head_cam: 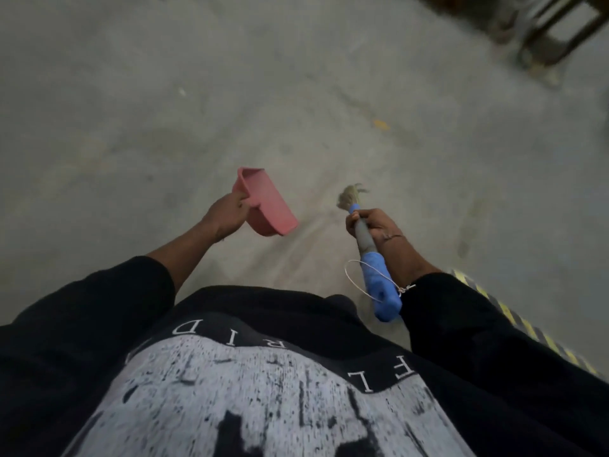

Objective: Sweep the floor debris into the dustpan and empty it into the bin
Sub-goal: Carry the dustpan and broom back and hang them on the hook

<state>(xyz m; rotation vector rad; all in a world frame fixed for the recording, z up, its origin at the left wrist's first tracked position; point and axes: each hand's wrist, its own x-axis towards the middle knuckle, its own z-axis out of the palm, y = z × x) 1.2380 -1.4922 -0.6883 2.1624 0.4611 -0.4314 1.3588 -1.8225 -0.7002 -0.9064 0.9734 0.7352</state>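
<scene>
Two tools in hand. Pink plastic scoop-shaped dustpan held clear of the grey concrete floor, gripped at its rim by left hand, fingers curled round. Short broom with blue-and-grey handle and pale straw bristles gripped mid-handle by right hand, bristles forward. Contents of pan not visible. Small yellow scrap and white fleck lying well ahead. Judgement: lower pan lip flat to floor before sweeping. Open floor ahead and left; blurred metal frame at far right corner, yellow-black hazard stripe along right edge.
</scene>
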